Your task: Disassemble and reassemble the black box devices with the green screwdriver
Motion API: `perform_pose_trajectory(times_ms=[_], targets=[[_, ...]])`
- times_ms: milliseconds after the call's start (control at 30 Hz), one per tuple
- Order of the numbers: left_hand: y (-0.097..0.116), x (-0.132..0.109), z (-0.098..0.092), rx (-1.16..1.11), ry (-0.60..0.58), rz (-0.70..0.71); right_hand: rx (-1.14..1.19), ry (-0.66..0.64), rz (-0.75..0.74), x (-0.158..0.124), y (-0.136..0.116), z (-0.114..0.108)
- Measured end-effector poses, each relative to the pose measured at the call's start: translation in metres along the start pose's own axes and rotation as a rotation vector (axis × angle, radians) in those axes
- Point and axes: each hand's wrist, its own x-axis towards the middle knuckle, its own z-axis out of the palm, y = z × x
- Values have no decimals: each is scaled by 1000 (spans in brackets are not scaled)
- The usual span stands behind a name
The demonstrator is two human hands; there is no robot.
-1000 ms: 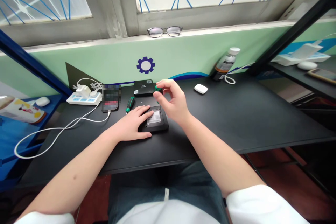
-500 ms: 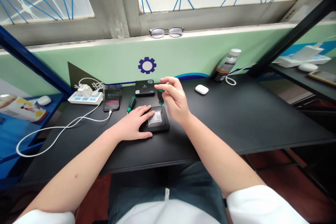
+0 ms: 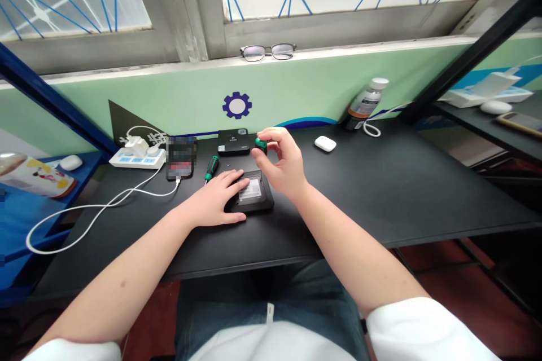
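My left hand [image 3: 218, 198] lies flat with fingers spread on the left part of a black drive enclosure [image 3: 266, 199]. A drive with a pale label [image 3: 250, 189] shows inside it. Above the enclosure's far right corner, my right hand [image 3: 283, 161] pinches the green and black handle of a screwdriver [image 3: 261, 145] between thumb and fingers. The handle stands roughly upright; its lower end and tip are hidden by the hand. A second green and black screwdriver [image 3: 212, 167] rests on the desk beyond my left hand, its tip hidden.
Behind the enclosure sits a black box [image 3: 234, 142]. A phone [image 3: 181, 158] on a white cable and a power strip [image 3: 138, 157] are at left. To the right are a white earbud case [image 3: 325, 144] and a bottle [image 3: 366, 105]. Glasses [image 3: 268, 52] rest on the sill.
My right hand's raised fingers have come down and closed round the top of the screwdriver handle. The left hand and the enclosure have stayed in place.
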Motion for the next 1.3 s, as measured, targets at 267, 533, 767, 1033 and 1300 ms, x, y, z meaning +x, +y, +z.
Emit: perform_pose_trajectory(times_ms=[267, 533, 767, 1033, 1300], targets=[[-1, 0, 1, 19, -10, 2, -41, 54, 71, -1, -1, 0], [2, 0, -1, 12, -22, -9, 4, 116, 91, 1, 1, -1], [1, 0, -1, 24, -30, -7, -19, 74, 98, 0, 1, 0], [1, 1, -1, 26, -18, 10, 108, -36, 145, -2, 3, -3], [1, 0, -1, 40, -18, 6, -117, -46, 26, 1, 4, -1]])
